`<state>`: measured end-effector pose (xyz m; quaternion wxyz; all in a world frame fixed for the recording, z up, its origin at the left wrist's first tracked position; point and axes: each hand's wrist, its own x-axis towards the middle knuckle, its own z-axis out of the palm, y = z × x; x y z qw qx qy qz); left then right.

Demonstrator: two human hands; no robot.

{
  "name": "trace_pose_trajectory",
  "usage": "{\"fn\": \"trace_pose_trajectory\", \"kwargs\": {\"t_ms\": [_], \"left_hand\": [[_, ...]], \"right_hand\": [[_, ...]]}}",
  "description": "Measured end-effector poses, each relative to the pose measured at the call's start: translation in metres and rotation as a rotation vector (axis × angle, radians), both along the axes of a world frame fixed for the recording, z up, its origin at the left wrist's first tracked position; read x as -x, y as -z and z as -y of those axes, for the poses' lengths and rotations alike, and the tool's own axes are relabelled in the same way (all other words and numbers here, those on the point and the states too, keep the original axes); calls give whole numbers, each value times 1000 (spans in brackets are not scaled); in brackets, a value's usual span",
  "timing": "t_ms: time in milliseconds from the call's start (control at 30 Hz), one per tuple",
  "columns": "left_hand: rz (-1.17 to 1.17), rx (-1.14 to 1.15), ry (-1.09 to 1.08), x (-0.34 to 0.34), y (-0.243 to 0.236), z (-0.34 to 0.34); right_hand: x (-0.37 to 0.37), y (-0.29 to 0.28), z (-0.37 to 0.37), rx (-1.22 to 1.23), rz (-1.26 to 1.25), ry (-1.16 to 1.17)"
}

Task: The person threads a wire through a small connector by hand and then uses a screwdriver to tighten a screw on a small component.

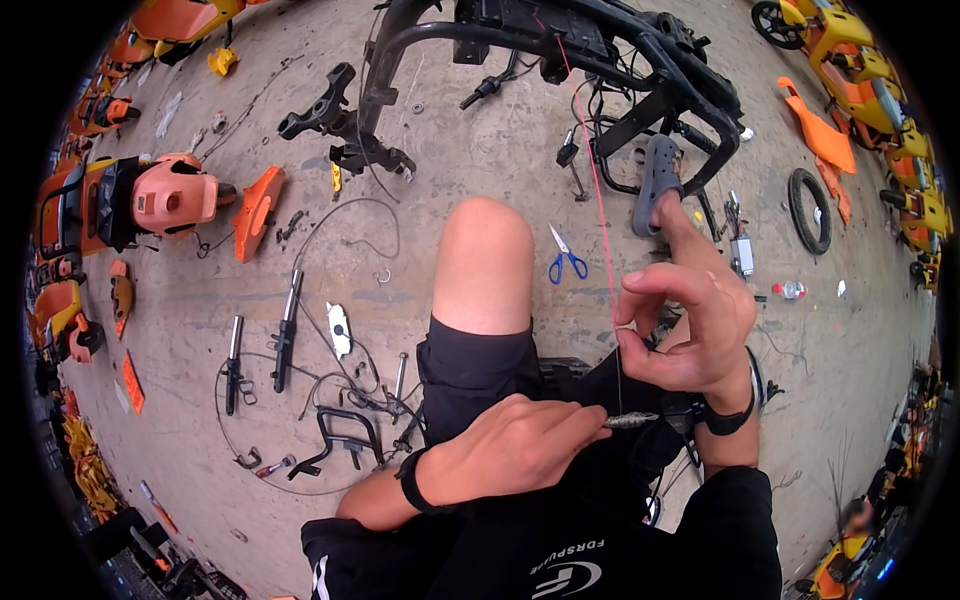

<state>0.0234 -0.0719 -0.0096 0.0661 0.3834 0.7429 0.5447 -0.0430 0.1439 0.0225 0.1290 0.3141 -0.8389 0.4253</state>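
Observation:
A thin red string (598,185) runs taut from the black scooter frame (400,45) down to my right hand (695,325). My right thumb and forefinger pinch the line, with the other fingers curled. Below that pinch a thin dark length of line (619,375) continues down to a small silvery-grey oblong piece (632,420). My left hand (520,440), palm down, is closed with its fingertips on the left end of this piece; the fingers hide part of it, and its kind is unclear. Blue-handled scissors (568,258) lie partly open on the floor beyond my hands.
Shock absorbers (286,330), cables and a black bracket (345,440) lie at left. Orange scooters (170,195) and panels line the left side. At right are a tyre (810,212), a small bottle (790,290), an orange panel (815,130) and yellow scooters (850,65).

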Motion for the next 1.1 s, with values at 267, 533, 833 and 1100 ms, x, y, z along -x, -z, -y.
{"fn": "trace_pose_trajectory", "kwargs": {"t_ms": [267, 533, 833, 1100], "left_hand": [[-11, -12, -15, -2, 2, 0], [0, -26, -1, -2, 2, 0], [-6, -15, 0, 0, -3, 1], [-9, -53, -21, -2, 0, -1]], "right_hand": [[-6, 2, 7, 87, 43, 38], [-9, 9, 7, 156, 46, 57], [-20, 35, 4, 451, 350, -86], [-24, 42, 6, 562, 343, -52]]}}
